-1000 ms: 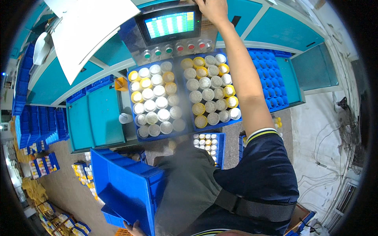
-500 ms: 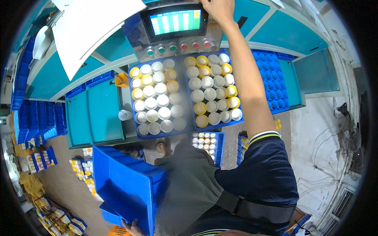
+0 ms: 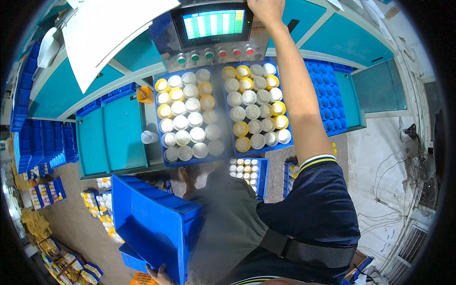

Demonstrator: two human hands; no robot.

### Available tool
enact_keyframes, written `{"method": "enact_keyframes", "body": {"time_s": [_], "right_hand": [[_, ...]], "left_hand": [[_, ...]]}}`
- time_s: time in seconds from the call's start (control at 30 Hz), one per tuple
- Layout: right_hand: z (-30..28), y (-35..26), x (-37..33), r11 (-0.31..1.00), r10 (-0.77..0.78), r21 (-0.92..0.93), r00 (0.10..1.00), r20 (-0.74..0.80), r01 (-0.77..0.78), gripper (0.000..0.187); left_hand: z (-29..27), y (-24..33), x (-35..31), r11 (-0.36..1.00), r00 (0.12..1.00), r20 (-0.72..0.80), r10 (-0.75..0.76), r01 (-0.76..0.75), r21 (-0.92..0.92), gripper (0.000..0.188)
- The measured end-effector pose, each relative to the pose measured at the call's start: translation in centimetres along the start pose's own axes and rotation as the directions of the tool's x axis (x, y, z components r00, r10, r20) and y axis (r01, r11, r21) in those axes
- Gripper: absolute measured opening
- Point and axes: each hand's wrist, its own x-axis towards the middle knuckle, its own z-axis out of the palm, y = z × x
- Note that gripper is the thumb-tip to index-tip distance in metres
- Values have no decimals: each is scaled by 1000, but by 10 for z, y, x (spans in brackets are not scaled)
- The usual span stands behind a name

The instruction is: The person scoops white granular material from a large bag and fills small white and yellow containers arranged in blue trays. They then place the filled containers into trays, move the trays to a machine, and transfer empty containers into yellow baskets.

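Note:
My left hand (image 3: pixel 159 274) is low in the view, its fingers closed on the lower edge of a blue plastic bin (image 3: pixel 147 218). The bin is tipped on its side against my body, and its visible inside holds nothing. My right arm reaches far forward, and my right hand (image 3: pixel 267 10) is at the right edge of a lit touch screen (image 3: pixel 213 23). The picture's top edge cuts off its fingertips. Between my arms and the screen lie two blue trays with white and yellow cups (image 3: pixel 195 118) full of pale granules.
Green and red buttons (image 3: pixel 223 53) line the panel below the screen. White sheets (image 3: pixel 104 33) hang at the upper left. A blue tray of round holes (image 3: pixel 327 97) lies right of my arm. Teal troughs (image 3: pixel 111 135), a white cup (image 3: pixel 149 137) and stacked blue bins (image 3: pixel 45 145) stand left.
The view has shifted slightly. My right hand stays at the screen's edge, a little further out of the picture. My left hand keeps its hold on the blue bin.

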Motion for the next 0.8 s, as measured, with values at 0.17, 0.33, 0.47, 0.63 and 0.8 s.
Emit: {"method": "enact_keyframes", "body": {"time_s": [0.17,0.33,0.47,0.63,0.8], "right_hand": [[1,3,-1,1000,-3,-10,1000,-4,3,45],[0,1,-2,1000,-16,2,1000,-13,16,44],[-2,1,-1,1000,0,-24,1000,23,1,45],[-1,-5,-21,991,52,125,998,-40,-46,44],[-4,-31,-108,992,119,43,990,-79,-116,23]], "left_hand": [[-11,-26,1,995,990,117,83,-89,45,67],[-5,-14,1,999,997,65,46,-48,24,74],[6,10,-3,1000,1000,9,0,0,12,81],[11,24,-18,999,997,70,13,-10,-47,73],[16,29,-14,1000,996,84,14,-12,-23,67]]}}
